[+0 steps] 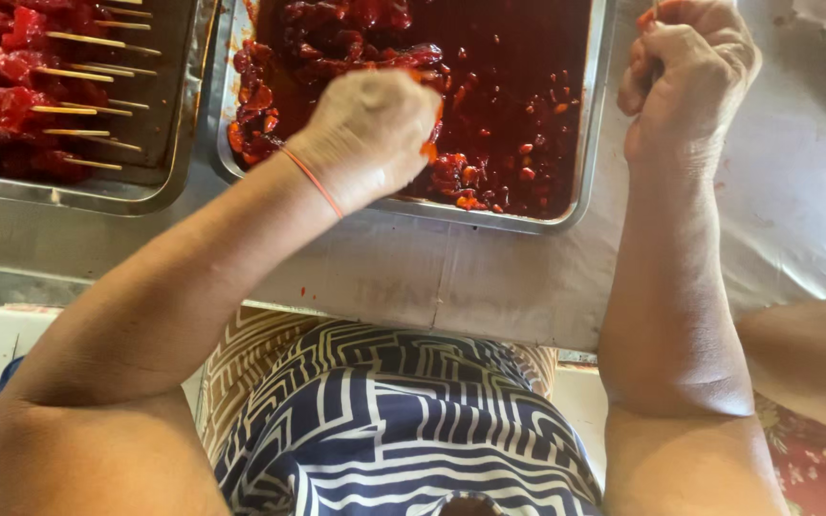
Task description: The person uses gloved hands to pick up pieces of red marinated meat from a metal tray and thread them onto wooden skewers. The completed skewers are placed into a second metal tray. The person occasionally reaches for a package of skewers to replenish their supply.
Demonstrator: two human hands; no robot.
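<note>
A view looking down from a person's head at a table covered in pale plastic sheeting (pixel 795 220). At far left, a metal tray (pixel 160 177) holds finished skewers (pixel 69 105): chunks of red marinated meat threaded on thin wooden sticks, lying side by side, their bare ends pointing right. Just beside it, in the middle, a second metal tray (pixel 580 182) holds loose pieces of marinated meat (pixel 336 43) in dark red sauce, piled mostly along its left side and near edge, with much of the tray floor showing only sauce.

The left hand (pixel 370 129), a thin red band at its wrist, hovers over the near edge of this middle tray, fingers curled shut around a small piece of orange-red meat (pixel 429 148) that shows under the fingertips. To the right, the right hand (pixel 685 81) is raised above the table beside the tray, fingers closed in a loose fist; it seems to pinch a thin stick (pixel 655 10), though only a sliver shows.

Judging by the trays, a good batch is already skewered, and a fair amount of loose meat remains to thread.
</note>
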